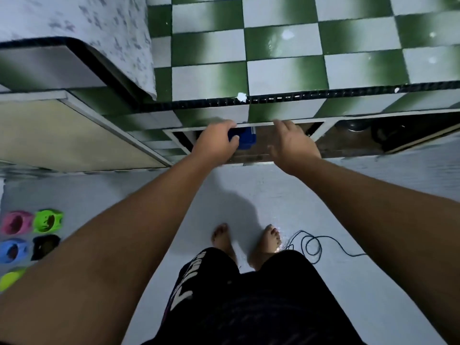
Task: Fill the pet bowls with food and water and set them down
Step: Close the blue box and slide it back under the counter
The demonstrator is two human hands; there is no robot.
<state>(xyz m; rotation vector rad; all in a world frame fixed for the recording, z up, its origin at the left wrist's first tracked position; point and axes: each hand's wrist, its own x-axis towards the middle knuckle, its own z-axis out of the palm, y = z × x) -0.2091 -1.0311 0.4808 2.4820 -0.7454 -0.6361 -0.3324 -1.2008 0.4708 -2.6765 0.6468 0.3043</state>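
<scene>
The person is standing barefoot before the tiled counter (286, 70), both arms reaching into the open cupboard (276, 145) beneath it, at twelve o'clock from the feet (221, 239).

The left hand (216, 143) is gripping a blue container (246, 140) at the cupboard mouth, its fingers (227, 125) curling over the top edge and the thumb pressing the near face. The right hand (293, 143) is hovering just beside it, fingers (286, 124) apart and relaxed, holding nothing. The container is blurred; it is possibly the food box.

The bowls are sitting on the floor (224, 190) at nine o'clock from the feet, well apart from both hands: pink bowl (16, 222), green bowl (47, 220), blue bowl (12, 251), black bowl (44, 246), yellow-green bowl (11, 278). None is looking filled.

Risks, as judged:
- The container is hanging on one hand only; catching the cupboard frame could be knocking it loose and spilling it.
- A loose cord (313, 247) is coiling at three o'clock, near the right foot; stepping back could be snagging it.
- Turning towards the bowls while carrying the container is inviting a stumble.
</scene>
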